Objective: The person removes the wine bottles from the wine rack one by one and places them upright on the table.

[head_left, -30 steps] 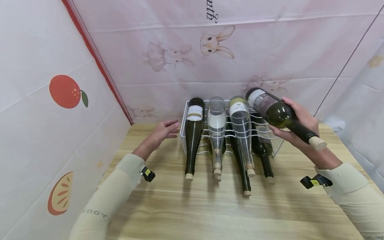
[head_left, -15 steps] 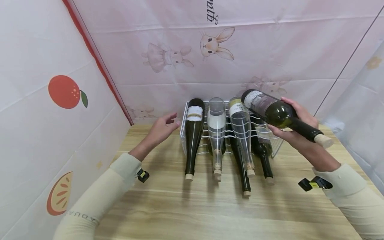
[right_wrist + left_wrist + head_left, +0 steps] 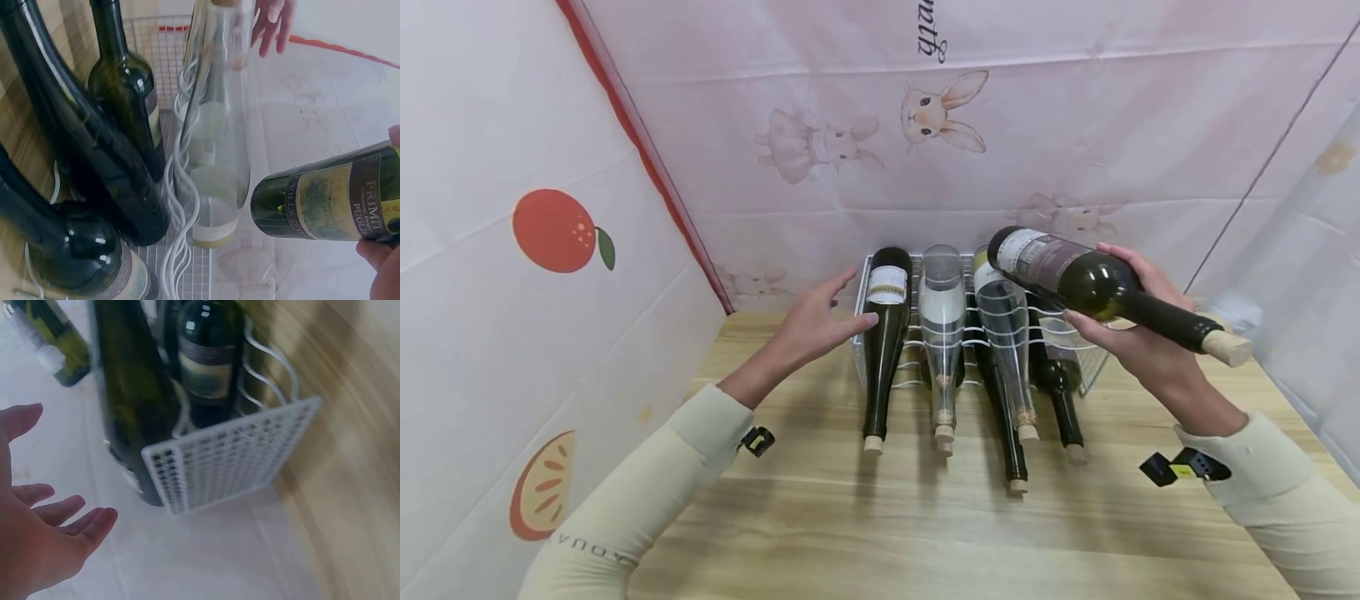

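Observation:
My right hand [image 3: 1153, 354] grips a dark green wine bottle [image 3: 1090, 283] round its body, above the right end of a white wire wine rack [image 3: 1093, 375]. The bottle tilts, its corked neck pointing toward the lower right. Its printed label [image 3: 334, 199] shows in the right wrist view. On the rack's upper level lie a dark bottle [image 3: 885, 350] at the left and two clear bottles [image 3: 942, 308] [image 3: 1006, 325]. My left hand [image 3: 812, 325] has fingers spread beside the left dark bottle; the left wrist view shows a gap between that hand [image 3: 53, 540] and the bottle [image 3: 134, 400].
Several corked bottles lie in the lower level, among them a long dark one [image 3: 1000, 400] and a shorter one [image 3: 1060, 375] at the right. Their necks jut out over the wooden table [image 3: 925, 533]. Printed pink fabric [image 3: 850, 192] hangs behind the rack.
The held bottle has swung flatter, its base moving left over the right clear bottle and its cork moving right. My left hand has spread its fingers and come closer to the left dark bottle.

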Demonstrator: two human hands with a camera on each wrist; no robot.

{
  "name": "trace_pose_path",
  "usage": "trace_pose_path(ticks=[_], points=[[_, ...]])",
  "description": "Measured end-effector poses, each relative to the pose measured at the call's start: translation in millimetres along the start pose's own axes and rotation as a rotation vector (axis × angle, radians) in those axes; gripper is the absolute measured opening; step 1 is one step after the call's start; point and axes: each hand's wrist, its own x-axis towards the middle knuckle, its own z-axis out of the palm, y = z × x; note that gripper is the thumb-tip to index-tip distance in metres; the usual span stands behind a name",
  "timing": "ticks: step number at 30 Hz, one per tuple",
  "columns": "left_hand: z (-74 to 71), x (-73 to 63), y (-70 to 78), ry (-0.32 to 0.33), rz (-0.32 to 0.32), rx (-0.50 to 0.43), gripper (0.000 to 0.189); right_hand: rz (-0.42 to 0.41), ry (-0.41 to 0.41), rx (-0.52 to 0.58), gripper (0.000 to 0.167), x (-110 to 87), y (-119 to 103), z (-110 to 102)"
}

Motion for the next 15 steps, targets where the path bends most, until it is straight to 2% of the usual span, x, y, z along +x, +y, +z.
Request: trace_pose_path(ticks=[4,9,13,15], points=[[-3.0,0.2,12.0,0.01,0.056,0.031,0.091,0.011,-0.011,0.024,0.083,1.3,-15.3,-0.3],[-4.3,1.9,21.5,0.032,0.164,0.111,0.095,0.038,-0.019,0.055,0.08,2.9,-20.8,0.3],[-2.4,5.4,25.4,0.037,0.243,0.186,0.098,0.057,-0.029,0.15,0.08,3.8,-17.2,2.3],[-1.2,6.7,27.5,0.035,0.272,0.204,0.1,0.067,-0.035,0.238,0.08,3.9,-13.4,4.0]])
